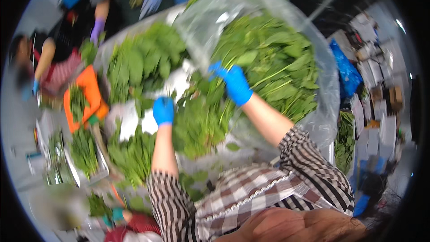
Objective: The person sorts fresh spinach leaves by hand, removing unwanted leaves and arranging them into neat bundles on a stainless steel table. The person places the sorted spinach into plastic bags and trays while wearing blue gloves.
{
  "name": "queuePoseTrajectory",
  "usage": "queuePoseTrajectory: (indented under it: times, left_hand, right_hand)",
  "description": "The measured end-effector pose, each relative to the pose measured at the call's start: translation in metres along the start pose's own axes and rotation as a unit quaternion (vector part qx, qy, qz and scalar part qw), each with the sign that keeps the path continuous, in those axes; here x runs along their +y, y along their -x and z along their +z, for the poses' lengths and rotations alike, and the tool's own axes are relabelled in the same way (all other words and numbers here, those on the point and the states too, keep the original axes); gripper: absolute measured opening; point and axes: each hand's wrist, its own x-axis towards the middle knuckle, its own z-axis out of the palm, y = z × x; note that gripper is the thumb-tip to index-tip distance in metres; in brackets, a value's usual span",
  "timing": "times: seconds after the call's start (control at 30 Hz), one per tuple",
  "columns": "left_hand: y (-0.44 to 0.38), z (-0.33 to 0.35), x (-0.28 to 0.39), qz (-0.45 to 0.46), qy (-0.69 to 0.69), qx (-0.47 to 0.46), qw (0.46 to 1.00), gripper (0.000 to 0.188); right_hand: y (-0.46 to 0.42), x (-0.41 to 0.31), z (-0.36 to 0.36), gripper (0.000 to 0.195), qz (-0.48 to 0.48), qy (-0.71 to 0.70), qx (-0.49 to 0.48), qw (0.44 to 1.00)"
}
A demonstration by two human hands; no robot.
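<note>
My right hand, in a blue glove, is at the left edge of a big heap of leafy green stems inside a clear plastic bag. Some stems lie at its fingers; blur hides whether it grips them. My left hand, also blue-gloved, has its fingers curled over the table's middle, near white sheets; whether it holds anything is hidden. Loose greens lie between my hands. One pile of greens lies beyond my left hand, and another lies to its lower left.
A co-worker's purple-gloved hands reach to the table's far edge. At left stand an orange scale-like holder with greens and a tray. Other people are at the left and lower left. A blue bag and boxes are at right.
</note>
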Motion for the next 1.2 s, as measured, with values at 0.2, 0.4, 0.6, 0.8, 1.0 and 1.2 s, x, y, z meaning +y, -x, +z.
queuePoseTrajectory:
  times: [0.2,0.4,0.6,0.8,1.0,1.2]
  left_hand:
    - [0.039,-0.005,0.182,0.083,0.269,-0.062,0.958,0.012]
    - [0.055,0.003,0.213,0.144,0.34,-0.127,0.921,0.029]
    - [0.031,0.015,0.063,-0.068,0.295,-0.068,0.951,0.029]
    - [0.024,0.035,0.027,0.0,-0.026,-0.006,1.0,0.037]
    - [-0.009,0.053,0.088,-0.001,-0.087,-0.153,0.984,0.057]
    - [-0.033,0.072,0.06,-0.028,-0.051,-0.247,0.967,0.056]
  right_hand:
    - [0.02,-0.016,-0.009,0.032,0.069,-0.066,-0.058,0.994]
    - [0.031,-0.064,-0.033,0.026,0.029,0.03,0.061,0.997]
    - [0.017,-0.124,-0.104,0.034,0.08,0.011,0.05,0.995]
    - [0.013,-0.134,-0.153,0.033,0.137,0.055,0.033,0.988]
    - [0.003,-0.143,-0.165,0.04,0.175,-0.001,-0.015,0.984]
    - [-0.024,-0.145,-0.176,0.046,0.197,-0.105,-0.009,0.975]
